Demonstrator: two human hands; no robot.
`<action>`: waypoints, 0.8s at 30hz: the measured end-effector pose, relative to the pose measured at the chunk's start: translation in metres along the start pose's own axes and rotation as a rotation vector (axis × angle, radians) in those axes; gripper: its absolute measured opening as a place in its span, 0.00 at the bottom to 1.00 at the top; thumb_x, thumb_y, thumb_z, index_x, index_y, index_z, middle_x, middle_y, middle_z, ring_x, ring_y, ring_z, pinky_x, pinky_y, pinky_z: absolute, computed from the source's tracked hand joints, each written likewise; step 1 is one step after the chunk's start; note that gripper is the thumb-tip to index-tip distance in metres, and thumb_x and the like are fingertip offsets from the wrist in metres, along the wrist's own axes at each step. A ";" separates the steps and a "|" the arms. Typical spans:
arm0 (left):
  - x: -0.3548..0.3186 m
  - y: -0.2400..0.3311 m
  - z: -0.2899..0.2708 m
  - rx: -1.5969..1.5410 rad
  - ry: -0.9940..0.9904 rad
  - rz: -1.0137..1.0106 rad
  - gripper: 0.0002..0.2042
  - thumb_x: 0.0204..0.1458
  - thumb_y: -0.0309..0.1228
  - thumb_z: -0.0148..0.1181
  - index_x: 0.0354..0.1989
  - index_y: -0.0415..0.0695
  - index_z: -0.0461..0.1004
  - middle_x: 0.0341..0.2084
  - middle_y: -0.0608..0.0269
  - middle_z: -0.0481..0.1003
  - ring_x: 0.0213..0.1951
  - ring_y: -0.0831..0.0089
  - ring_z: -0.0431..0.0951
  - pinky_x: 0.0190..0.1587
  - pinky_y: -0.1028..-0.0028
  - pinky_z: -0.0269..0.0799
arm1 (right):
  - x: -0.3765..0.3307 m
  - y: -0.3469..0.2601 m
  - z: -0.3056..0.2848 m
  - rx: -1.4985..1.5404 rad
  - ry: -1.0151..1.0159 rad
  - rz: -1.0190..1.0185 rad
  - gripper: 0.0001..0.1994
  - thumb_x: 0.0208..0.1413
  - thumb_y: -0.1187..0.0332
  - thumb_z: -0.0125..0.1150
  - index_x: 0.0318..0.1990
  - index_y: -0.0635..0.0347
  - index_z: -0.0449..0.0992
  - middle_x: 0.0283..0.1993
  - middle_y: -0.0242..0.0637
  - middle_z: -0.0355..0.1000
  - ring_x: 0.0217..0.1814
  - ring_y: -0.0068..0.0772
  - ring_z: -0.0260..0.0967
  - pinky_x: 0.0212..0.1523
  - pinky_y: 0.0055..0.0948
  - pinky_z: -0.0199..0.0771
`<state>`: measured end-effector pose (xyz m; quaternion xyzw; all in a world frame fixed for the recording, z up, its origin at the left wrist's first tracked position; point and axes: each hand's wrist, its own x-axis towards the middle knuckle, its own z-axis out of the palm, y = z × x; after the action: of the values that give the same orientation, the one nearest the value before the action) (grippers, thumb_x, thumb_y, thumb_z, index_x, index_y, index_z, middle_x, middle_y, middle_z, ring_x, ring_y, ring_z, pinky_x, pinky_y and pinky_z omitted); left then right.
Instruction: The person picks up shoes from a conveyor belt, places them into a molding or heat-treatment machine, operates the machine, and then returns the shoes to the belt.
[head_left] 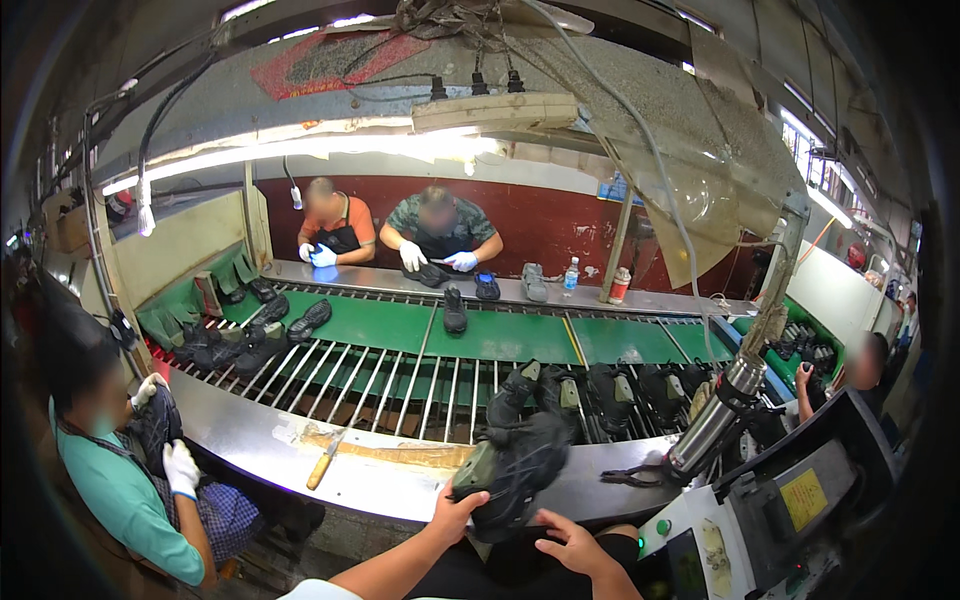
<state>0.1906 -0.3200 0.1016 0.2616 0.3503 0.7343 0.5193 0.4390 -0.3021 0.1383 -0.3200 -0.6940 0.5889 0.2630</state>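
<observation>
Head view: hands (458, 512) flank black shoe (522, 470) at near bench edge (365, 493).

Metal bench (250, 415), yellow-handled knife (323, 466), dark pliers (632, 477), perhaps a flask (715, 420).

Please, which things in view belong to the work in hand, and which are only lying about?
Probably belonging:
black shoe in your left hand
shoes beyond it

Apparently lying about:
yellow-handled knife
pliers
steel flask

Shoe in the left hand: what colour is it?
The shoe is black with an olive-green piece by the left hand; head view shows it best.
</observation>
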 end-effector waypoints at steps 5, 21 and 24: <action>-0.010 -0.020 -0.077 0.874 0.156 0.188 0.35 0.42 0.33 0.70 0.59 0.35 0.63 0.50 0.51 0.73 0.53 0.66 0.73 0.56 0.70 0.66 | 0.016 0.058 -0.010 0.109 -0.052 0.188 0.26 0.54 0.69 0.63 0.60 0.64 0.65 0.59 0.42 0.67 0.61 0.32 0.63 0.62 0.31 0.61; 0.052 -0.003 -0.019 1.192 0.092 0.337 0.15 0.43 0.32 0.62 0.40 0.41 0.73 0.43 0.50 0.70 0.49 0.53 0.70 0.53 0.64 0.66 | -0.050 0.211 -0.116 -0.976 0.673 0.283 0.29 0.43 0.57 0.62 0.53 0.61 0.71 0.58 0.46 0.62 0.65 0.50 0.54 0.65 0.44 0.53; 0.068 0.006 -0.001 1.143 0.115 0.477 0.05 0.42 0.28 0.61 0.28 0.42 0.74 0.30 0.56 0.71 0.40 0.56 0.73 0.47 0.64 0.68 | -0.042 0.208 -0.118 -1.014 0.607 0.320 0.30 0.44 0.55 0.60 0.55 0.60 0.70 0.60 0.46 0.61 0.67 0.49 0.52 0.67 0.44 0.50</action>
<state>0.1642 -0.2571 0.1075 0.5292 0.6475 0.5393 0.0989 0.5821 -0.2364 -0.0466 -0.6589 -0.7254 0.1001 0.1720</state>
